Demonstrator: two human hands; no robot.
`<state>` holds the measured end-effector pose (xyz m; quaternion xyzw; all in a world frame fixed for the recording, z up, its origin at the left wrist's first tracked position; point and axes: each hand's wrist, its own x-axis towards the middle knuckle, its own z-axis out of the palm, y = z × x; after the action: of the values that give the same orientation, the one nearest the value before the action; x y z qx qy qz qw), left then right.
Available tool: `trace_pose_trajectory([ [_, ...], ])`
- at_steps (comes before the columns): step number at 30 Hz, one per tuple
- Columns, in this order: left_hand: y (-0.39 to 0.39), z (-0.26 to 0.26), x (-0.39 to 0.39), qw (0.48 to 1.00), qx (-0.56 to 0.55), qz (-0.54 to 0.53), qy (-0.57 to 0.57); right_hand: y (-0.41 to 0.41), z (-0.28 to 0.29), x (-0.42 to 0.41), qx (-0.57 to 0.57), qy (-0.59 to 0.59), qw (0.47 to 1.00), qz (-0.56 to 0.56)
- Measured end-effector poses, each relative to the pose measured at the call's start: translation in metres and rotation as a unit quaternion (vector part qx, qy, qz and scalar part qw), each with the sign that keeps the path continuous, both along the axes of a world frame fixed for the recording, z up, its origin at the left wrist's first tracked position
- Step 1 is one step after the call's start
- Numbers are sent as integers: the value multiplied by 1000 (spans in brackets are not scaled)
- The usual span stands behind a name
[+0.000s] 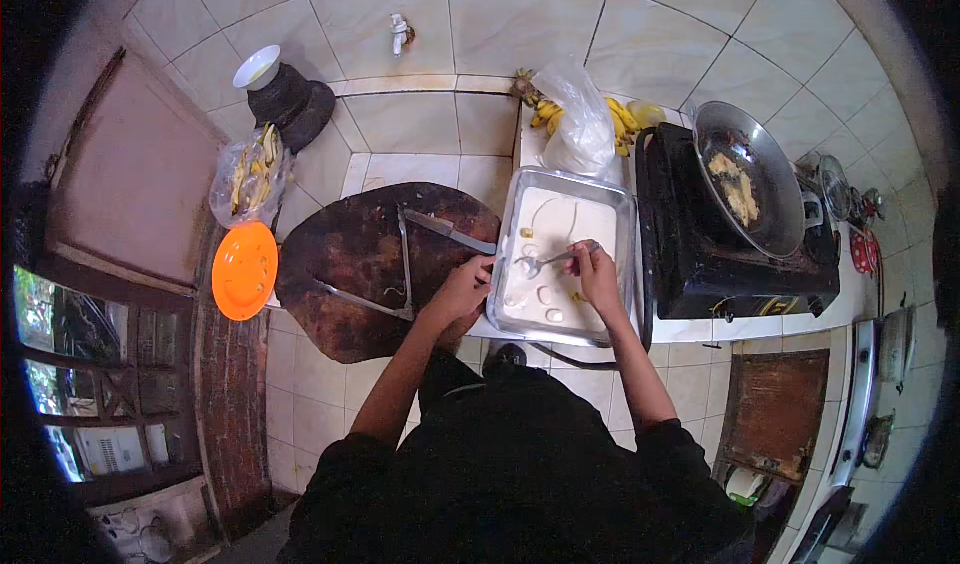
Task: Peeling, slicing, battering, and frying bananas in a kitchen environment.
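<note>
A metal spoon (551, 261) is in my right hand (594, 273), its bowl at the surface of pale batter (555, 219) in a rectangular metal tray (506, 322). Several lumps show in the batter. My left hand (469, 286) is at the tray's left wall; whether its fingers grip the rim I cannot tell. Left of it lies a round, dark wooden board (352, 241), bearing a knife (450, 231) and metal tongs (406, 271). Behind the tray stand a plastic bag of white powder (581, 140) and yellow bananas (622, 119).
A black gas stove (694, 286) at the right carries a wok (780, 189) with frying pieces in oil. At the left are an orange plate (244, 271), a plastic bag with banana peels (251, 177) and a white bowl (259, 67) on a dark stand. A tap (400, 35) juts from the tiled wall.
</note>
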<state>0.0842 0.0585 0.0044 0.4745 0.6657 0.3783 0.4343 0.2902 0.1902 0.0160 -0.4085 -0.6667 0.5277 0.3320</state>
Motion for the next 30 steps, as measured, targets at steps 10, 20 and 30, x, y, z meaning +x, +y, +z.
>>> trace_pose_trajectory([
  [10, 0, -1, 0, 1000, 24, -3, -3, 28, -23, 9, -118, 81, 987, -72],
  [20, -1, -24, -5, 997, 60, -20, 34, 20, 8, -18, 85, 62, 988, -110],
  [30, -1, -19, -3, 999, 48, -3, 12, 13, 20, -25, 74, 56, 989, -113],
])
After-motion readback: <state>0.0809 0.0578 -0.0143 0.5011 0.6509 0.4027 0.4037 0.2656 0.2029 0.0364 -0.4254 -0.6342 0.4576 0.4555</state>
